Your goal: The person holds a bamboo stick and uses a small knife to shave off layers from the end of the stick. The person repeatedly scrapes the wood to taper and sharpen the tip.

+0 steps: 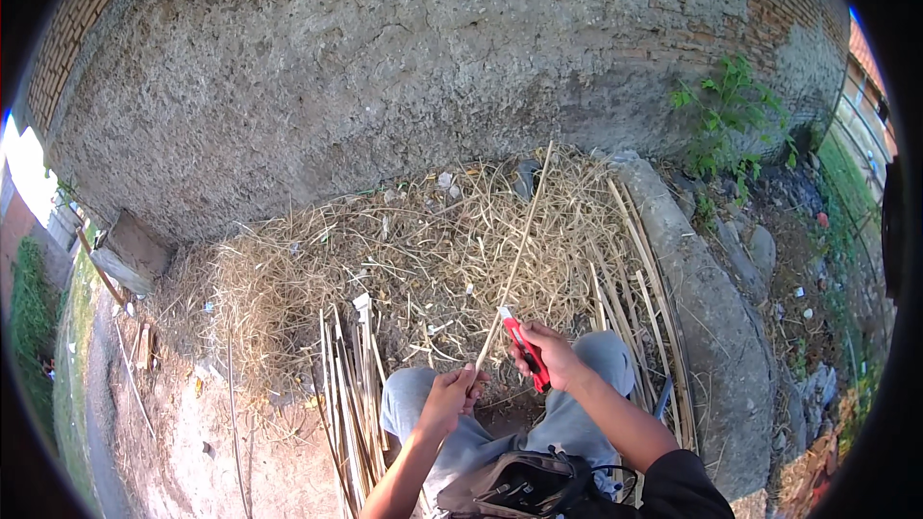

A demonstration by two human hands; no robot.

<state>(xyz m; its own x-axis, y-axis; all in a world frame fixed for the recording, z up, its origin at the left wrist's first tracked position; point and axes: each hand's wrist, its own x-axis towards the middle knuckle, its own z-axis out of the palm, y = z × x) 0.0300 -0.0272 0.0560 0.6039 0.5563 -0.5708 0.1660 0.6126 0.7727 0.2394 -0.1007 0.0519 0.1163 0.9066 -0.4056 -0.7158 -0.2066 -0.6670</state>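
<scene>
Between my knees, my left hand [452, 396] is closed around the lower end of a long, thin bamboo strip [527, 240]. The strip slants up and away toward the wall. My right hand [548, 356] grips a red utility knife [525, 353], its pale blade end resting against or right beside the strip, a little above my left hand. Whether the blade cuts into the strip is too small to tell. Pale shavings [433, 274] cover the ground in front of me.
Bundles of bamboo strips lie on my left [354, 404] and right [642, 298]. A rough grey wall [385, 67] rises ahead. A concrete slab [702, 317] borders the right side, with a green plant [735, 115] beyond it. A dark bag [519, 482] sits at my lap.
</scene>
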